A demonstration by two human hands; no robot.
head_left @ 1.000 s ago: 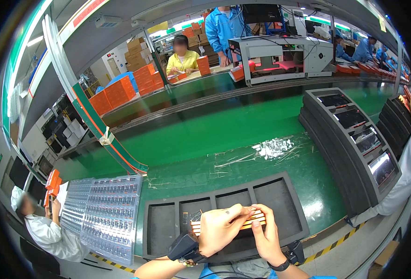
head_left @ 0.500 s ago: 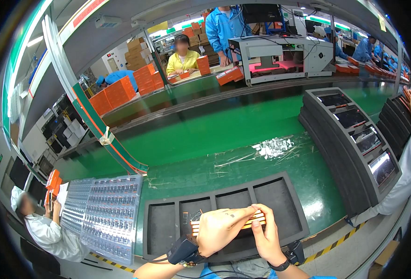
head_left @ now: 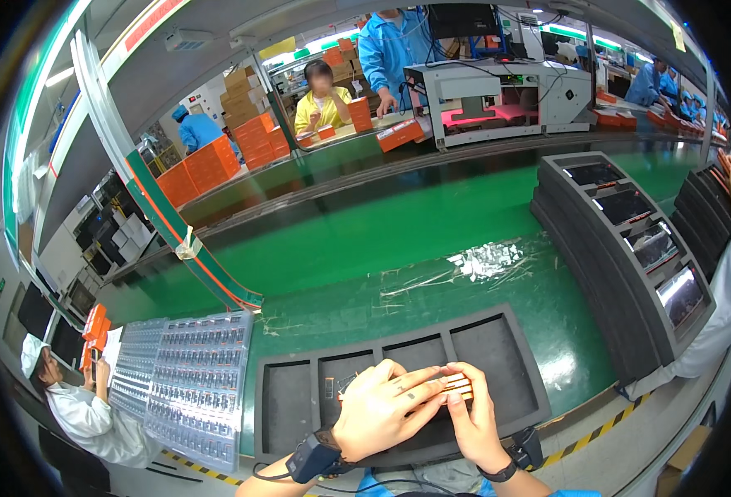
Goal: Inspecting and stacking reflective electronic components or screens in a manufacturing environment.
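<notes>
Compared with the frame half a second ago, the left hand (head_left: 382, 414) is spread wider and set slightly farther left, so that more of the stack of thin flat pieces (head_left: 458, 386) is covered, while the right hand (head_left: 475, 422) is kept nearly in place. At the far left, clear plastic trays (head_left: 196, 381) are filled with rows of small dark parts. Next to them, on the green work surface (head_left: 341, 315), a dark grey foam tray (head_left: 276, 362) is laid, divided into four compartments; in the second, a small dark rectangular piece (head_left: 329, 388) can be seen beside the left hand. The stack is held over the middle of this tray. Its pieces are layered closely, with orange and pale edges shown as narrow stripes parted by darker lines; only a sliver is left visible at its left end. It is covered by the left hand's extended fingers, though whether it is gripped by them cannot be told. Its right end is pinched between the right thumb and fingers. Farther right, foam trays (head_left: 597, 286) are piled up, the top one filled with dark glossy-faced devices (head_left: 678, 301).
</notes>
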